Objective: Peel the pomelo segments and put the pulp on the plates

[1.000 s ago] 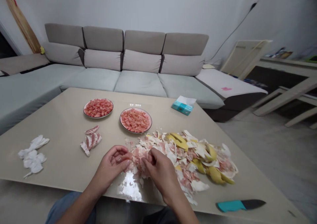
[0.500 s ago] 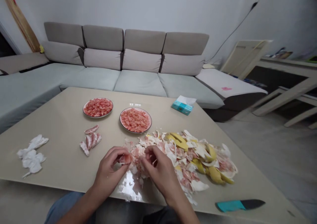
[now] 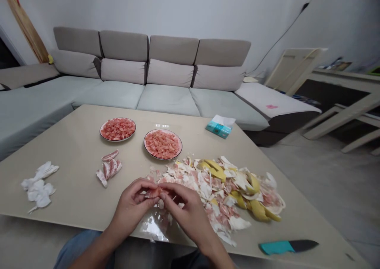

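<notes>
A pale table (image 3: 77, 193) is spanning the near scene, with a peel heap (image 3: 204, 189) spreading over its right part. At the near edge, the left hand (image 3: 130, 204) is curling nearly closed, holding a reddish fruit piece (image 3: 152, 193); the right hand (image 3: 185, 207), fingertips almost together, is pinching its right end. The piece is lying between them, seemingly lengthwise left to right, nearer the left hand.

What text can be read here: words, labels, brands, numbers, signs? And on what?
No legible text anywhere.
Tissue pack: pale marks on its teal front, too small and blurred to read.
Sofa arm: pink patch, too blurred to tell whether it is lettering.
Knife: no marking I can make out.
</notes>
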